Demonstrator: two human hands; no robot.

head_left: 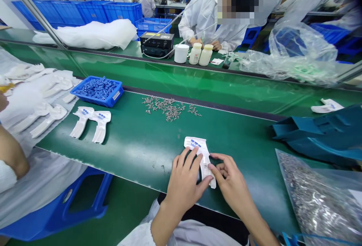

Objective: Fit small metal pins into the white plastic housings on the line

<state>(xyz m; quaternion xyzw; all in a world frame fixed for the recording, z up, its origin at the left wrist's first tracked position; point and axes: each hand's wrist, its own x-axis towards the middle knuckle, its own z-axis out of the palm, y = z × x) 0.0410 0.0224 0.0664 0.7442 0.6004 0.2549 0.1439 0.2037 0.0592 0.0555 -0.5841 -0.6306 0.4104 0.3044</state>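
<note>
A white plastic handle shell with blue parts at its wide end lies on the green work surface in front of me. My left hand rests over its left side, fingers spread across the upper part and thumb at the lower end, holding it. From the right, my right hand grips the shell's edge, with its index finger at the rim and the other fingers curled. The right thumb tip touches the shell beside a small metal piece. Whether the thumb presses on that piece is too small to tell.
Loose small metal parts lie beyond my hands. Left of them are a blue bin of blue pieces and two similar shells. On the right are a bag of metal parts and a teal bin. A co-worker sits opposite.
</note>
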